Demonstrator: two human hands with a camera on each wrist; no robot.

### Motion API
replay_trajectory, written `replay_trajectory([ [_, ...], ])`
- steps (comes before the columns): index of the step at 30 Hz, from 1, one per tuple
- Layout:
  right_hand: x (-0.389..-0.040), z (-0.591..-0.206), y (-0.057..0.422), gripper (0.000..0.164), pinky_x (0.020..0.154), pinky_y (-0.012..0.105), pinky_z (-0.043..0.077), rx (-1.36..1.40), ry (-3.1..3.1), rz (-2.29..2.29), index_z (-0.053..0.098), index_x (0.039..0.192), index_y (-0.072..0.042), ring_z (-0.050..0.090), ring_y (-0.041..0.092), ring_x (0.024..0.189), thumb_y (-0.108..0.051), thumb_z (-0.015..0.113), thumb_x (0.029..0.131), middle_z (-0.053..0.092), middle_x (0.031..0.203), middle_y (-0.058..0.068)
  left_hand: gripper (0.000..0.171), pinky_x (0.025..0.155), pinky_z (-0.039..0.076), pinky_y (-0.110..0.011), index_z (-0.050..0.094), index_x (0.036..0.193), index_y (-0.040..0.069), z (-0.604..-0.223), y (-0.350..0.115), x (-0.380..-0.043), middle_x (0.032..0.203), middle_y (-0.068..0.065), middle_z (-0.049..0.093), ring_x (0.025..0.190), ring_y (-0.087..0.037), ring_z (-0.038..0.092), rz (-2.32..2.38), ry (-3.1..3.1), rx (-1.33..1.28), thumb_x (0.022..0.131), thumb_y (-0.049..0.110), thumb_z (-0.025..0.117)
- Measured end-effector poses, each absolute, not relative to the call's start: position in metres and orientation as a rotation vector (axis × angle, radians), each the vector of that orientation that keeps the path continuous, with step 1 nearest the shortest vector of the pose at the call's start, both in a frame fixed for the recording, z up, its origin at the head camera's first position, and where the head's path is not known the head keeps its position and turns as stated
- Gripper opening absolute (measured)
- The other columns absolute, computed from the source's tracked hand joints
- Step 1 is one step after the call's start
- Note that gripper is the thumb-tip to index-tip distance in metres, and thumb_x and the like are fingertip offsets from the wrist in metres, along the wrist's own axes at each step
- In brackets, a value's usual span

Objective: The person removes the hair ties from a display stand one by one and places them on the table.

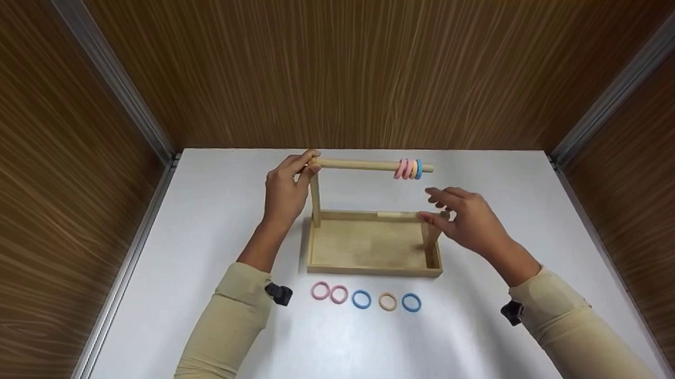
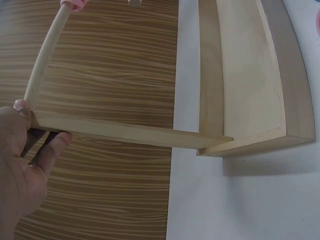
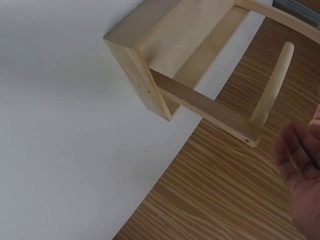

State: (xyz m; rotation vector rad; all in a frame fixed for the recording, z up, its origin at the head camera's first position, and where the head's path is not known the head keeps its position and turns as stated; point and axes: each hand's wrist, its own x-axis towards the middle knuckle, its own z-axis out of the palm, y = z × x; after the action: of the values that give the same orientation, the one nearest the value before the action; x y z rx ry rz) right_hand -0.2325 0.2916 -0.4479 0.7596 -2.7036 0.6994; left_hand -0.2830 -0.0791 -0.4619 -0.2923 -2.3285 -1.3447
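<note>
Rod (image 1: pixel 355 164) with rings (image 1: pixel 405 168) points right, long axis crosswise; left hand (image 1: pixel 285 192) pinches its left end, right hand (image 1: pixel 475 223) empty, fingers loosely parted

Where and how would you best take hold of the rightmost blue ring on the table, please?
I'd probably pinch the blue ring by the right of its rim, from above: it lies flat on the table, its centre is open, and no ring lies to its right, while the peach ring sits left.
</note>
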Motion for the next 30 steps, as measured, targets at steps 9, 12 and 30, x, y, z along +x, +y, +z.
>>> replay_trajectory([
  [9, -0.248, -0.441, 0.290, 0.063, 0.094, 0.058, 0.066, 0.543, -2.714, 0.772, 0.066, 0.149, -0.003, 0.078, 0.041, 0.112, -0.029, 0.089, 0.097, 0.080, 0.126, 0.021, 0.040, 0.099, 0.065, -0.043, 0.079, 0.138, 0.020, -0.462, -0.079, -0.282, 0.120, -0.009, 0.080, 0.112, -0.024, 0.079, -1.338, -2.330, -0.299, 0.103, 0.037, 0.069],
  [12, -0.253, -0.438, 0.288, 0.068, 0.099, 0.059, 0.064, 0.531, -2.690, 0.817, 0.060, 0.156, -0.003, 0.076, 0.043, 0.119, -0.026, 0.089, 0.098, 0.076, 0.134, 0.022, 0.040, 0.099, 0.065, -0.044, 0.079, 0.137, 0.019, -0.462, -0.079, -0.282, 0.120, -0.008, 0.080, 0.112, -0.024, 0.079, -1.335, -2.335, -0.297, 0.103, 0.036, 0.070],
  [30, -0.272, -0.434, 0.269, 0.050, 0.113, 0.060, 0.053, 0.615, -2.570, 0.954, 0.068, 0.149, -0.004, 0.067, 0.044, 0.131, -0.004, 0.081, 0.100, 0.074, 0.142, 0.019, 0.037, 0.095, 0.067, -0.037, 0.080, 0.137, 0.020, -0.466, -0.076, -0.283, 0.123, -0.008, 0.081, 0.112, -0.022, 0.080, -1.331, -2.323, -0.312, 0.104, 0.033, 0.071],
])
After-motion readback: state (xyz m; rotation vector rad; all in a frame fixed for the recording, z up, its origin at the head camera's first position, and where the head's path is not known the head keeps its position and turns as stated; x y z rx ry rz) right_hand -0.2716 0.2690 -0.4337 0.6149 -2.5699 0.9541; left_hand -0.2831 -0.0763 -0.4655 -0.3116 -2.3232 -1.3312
